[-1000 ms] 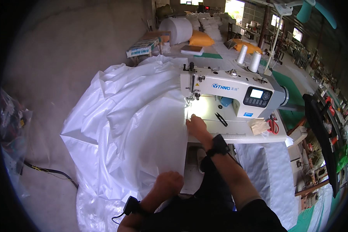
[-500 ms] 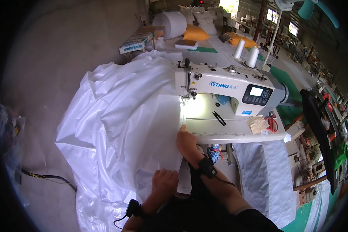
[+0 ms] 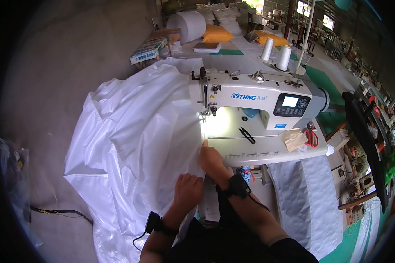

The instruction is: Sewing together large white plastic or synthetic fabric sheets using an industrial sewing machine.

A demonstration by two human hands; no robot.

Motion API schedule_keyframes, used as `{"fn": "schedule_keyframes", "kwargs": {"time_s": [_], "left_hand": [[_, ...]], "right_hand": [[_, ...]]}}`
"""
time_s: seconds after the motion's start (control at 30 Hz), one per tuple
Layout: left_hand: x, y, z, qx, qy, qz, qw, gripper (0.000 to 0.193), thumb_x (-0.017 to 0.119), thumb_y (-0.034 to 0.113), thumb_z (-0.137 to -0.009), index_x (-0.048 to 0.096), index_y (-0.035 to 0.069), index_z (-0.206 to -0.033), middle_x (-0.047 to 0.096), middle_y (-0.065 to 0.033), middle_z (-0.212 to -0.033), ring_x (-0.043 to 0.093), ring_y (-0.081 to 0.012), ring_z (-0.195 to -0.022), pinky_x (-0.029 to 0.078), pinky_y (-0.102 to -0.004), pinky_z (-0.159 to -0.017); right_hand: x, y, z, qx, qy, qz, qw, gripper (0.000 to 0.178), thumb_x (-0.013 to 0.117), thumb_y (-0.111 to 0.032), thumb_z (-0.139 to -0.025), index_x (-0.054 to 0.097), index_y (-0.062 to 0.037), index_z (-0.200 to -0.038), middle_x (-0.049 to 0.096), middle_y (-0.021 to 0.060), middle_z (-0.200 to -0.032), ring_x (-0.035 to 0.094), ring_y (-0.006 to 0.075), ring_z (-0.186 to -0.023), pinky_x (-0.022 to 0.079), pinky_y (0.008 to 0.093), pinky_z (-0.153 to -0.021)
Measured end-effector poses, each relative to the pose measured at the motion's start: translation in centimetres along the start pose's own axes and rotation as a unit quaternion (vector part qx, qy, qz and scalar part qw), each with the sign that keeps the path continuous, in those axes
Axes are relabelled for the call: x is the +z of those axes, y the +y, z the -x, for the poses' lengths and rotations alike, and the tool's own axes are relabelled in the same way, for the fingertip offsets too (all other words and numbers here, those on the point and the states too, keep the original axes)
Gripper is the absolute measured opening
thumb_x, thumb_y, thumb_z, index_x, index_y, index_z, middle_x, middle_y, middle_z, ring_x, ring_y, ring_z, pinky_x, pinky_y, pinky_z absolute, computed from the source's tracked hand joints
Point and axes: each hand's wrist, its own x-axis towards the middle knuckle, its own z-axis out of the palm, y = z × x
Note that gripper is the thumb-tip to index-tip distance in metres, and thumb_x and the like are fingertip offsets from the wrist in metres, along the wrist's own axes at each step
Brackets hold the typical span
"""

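Note:
A large sheet of white, shiny plastic-like fabric (image 3: 131, 136) lies in folds over the left side of the table. Its right edge runs under the presser foot of a white sewing machine (image 3: 250, 94), where a bright lamp glows. My right hand (image 3: 210, 157) is closed on that edge just in front of the foot, index fingertip forward. Nearer to me, my left hand (image 3: 189, 191) is closed, knuckles up, on the same edge. The fingertips of the left hand are hidden. Both wrists wear black devices with cables.
Black thread snips (image 3: 247, 135) lie on the machine bed, with red-handled scissors (image 3: 311, 138) and a beige paper piece (image 3: 294, 139) to the right. Two white thread cones (image 3: 284, 58) stand behind the machine. A pale hanging sheet (image 3: 303, 204) drapes below the table's right front.
My left hand has moved forward, closer to my right hand. The fabric beside the foot has shifted forward and bunched into more folds. The whole view has shifted slightly.

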Motion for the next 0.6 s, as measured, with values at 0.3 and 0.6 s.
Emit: {"fn": "schedule_keyframes", "kwargs": {"time_s": [0.3, 0.6], "left_hand": [[0.8, -4.3, -0.8, -0.098, -0.079, 0.056, 0.99, 0.017, 0.061, 0.021, -0.081, 0.062, 0.005, -0.086, 0.06, -0.0115, -0.09, 0.057, -0.0296, -0.09, 0.043, -0.0428, -0.08], [1.7, -18.7, -1.2, -0.288, -0.142, -0.136, 0.937, 0.05, 0.055, 0.047, -0.088, 0.051, 0.023, -0.132, 0.037, -0.006, -0.145, 0.029, -0.0316, -0.136, 0.019, -0.0624, -0.106]], "right_hand": [[1.2, 3.1, 0.8, -0.04, 0.007, -0.059, 0.997, 0.057, 0.046, -0.007, -0.082, 0.032, 0.0129, -0.134, 0.065, 0.0274, -0.089, 0.065, 0.0397, -0.083, 0.052, 0.0463, -0.074], [1.0, 0.6, 4.5, -0.052, -0.006, 0.026, 0.998, 0.066, 0.049, -0.008, -0.081, 0.024, 0.0136, -0.138, 0.066, 0.0215, -0.08, 0.067, 0.0348, -0.071, 0.053, 0.0423, -0.064]]}}
